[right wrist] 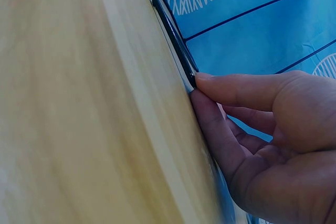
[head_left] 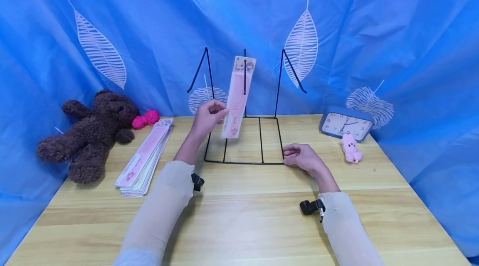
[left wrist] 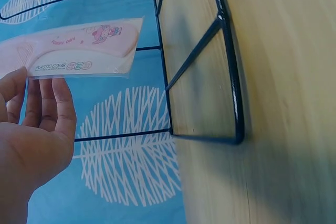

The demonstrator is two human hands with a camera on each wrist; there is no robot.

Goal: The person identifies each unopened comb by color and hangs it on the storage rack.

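My left hand (head_left: 210, 119) pinches the edge of a pink plastic comb (head_left: 238, 95) in a long clear-fronted pack. The pack stands slightly tilted at the middle prong of a black wire rack (head_left: 243, 163), and part of that prong shows in front of its top. In the left wrist view, thumb and fingers hold the lower part of the comb pack (left wrist: 84, 48), whose printed end points toward the rack's base. My right hand (head_left: 303, 158) grips the front right corner of the base; in the right wrist view, thumb and forefinger pinch the black wire (right wrist: 181, 51).
Left of the rack lies a fanned stack of comb packs (head_left: 144, 158). A brown teddy bear (head_left: 99, 133) and a bright pink bundle (head_left: 146, 119) are beyond it. A blue clock (head_left: 346, 124) and a small pink plush toy (head_left: 351, 149) sit at the right. A blue curtain (head_left: 239, 16) hangs behind.
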